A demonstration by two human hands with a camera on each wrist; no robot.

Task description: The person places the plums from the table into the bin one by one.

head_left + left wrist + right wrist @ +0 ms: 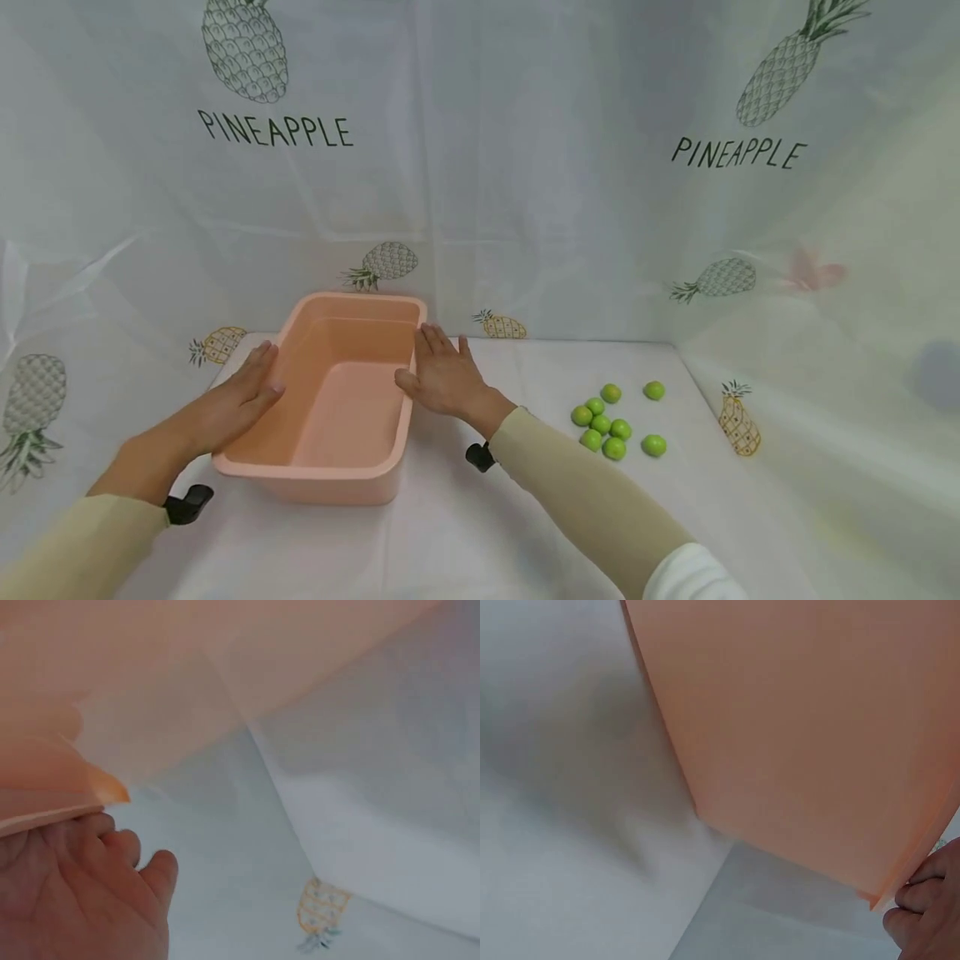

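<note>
A deep peach-pink plastic basin (322,472) stands on the white-covered table, left of the middle in the head view, with nothing inside it. My left hand (225,410) lies at its left rim, fingers straight and thumb reaching over the edge. At the opposite rim rests my right hand (450,379), fingers extended along the side and thumb across the edge. The left wrist view has the hand (90,892) against the rim from below. In the right wrist view the basin's side wall (795,735) fills the upper part, with fingers (922,896) at the rim's corner.
Several small green limes (600,423) lie on the table to the right, most in a loose cluster. A white cloth (480,167) printed with pineapples rises behind the table. Both wrists wear black straps, with a dark device (480,457) below the right one.
</note>
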